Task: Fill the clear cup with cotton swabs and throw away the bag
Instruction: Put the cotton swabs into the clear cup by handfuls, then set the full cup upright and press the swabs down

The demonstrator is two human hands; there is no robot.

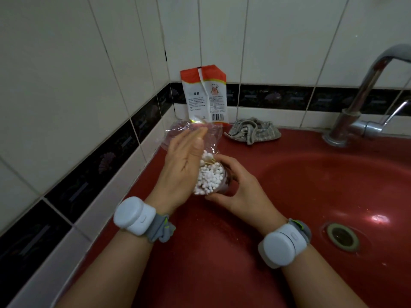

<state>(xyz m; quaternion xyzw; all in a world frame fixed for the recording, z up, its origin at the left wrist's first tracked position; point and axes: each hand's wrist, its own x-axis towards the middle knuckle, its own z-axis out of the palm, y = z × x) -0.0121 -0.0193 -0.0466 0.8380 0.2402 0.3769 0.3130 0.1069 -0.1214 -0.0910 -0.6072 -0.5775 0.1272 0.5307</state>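
Observation:
A clear cup (224, 188) packed with white cotton swabs (210, 177) stands on the red sink ledge at the left. My right hand (239, 190) is wrapped around the cup's right side. My left hand (183, 161) is flat against the swabs on the left, fingers straight and together. A crumpled clear plastic bag (178, 134) lies just behind my left hand, near the wall; I cannot tell whether the fingertips touch it. A few swabs stick up above the rest at the cup's top.
A red and white printed packet (204, 94) leans on the tiled wall behind the bag. A grey rag (253, 131) lies on the ledge. The red basin (322, 185) with its drain (342, 236) and a chrome tap (360, 103) are to the right.

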